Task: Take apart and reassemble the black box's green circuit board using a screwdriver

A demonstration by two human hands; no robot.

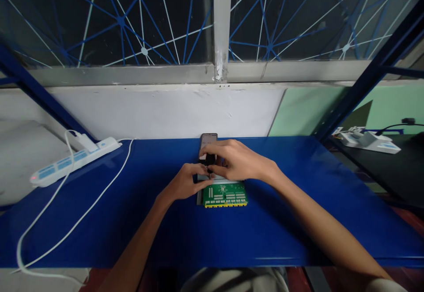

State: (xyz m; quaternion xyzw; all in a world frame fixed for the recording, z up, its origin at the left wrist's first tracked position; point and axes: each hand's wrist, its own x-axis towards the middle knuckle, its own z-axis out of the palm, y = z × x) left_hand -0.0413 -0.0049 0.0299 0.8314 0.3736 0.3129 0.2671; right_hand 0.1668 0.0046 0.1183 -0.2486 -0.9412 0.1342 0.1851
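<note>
Item: green rectangular circuit board (225, 194) — centre of my blue worktop (165, 230), on its grey holder. Both grips, left hand (185, 181) and right hand (233, 161), pinch a small dark part (209, 159) at its 12 o'clock edge — seating unfinished, I judge.

**Around the blue surface**

A white power strip (74, 159) lies at the far left corner of the blue surface (298, 221), its white cable (66, 234) looping toward the near left edge. Beyond the right edge, white devices (367, 141) sit on a dark table (397, 172).
</note>
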